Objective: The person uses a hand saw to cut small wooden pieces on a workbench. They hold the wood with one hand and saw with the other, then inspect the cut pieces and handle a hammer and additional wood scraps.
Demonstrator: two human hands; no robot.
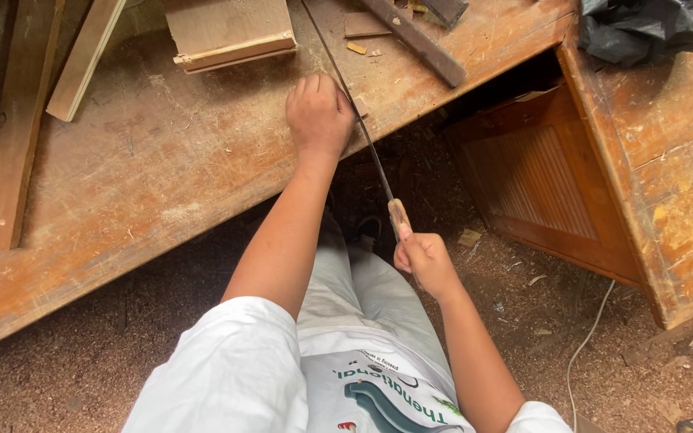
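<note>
Handsaw (362, 136) in right hand (425, 261), over workbench (146, 176)

You have one view only, from the camera on your head, so no second view shares any of the scene. It looks steeply down past your chest and both forearms. Your right hand (425, 261), closed round a saw handle (399, 218), sits just right of centre and close to the lens. Beyond that grip lies the workbench (146, 168); below and right of it, the sawdust-strewn floor (539, 321).
</note>
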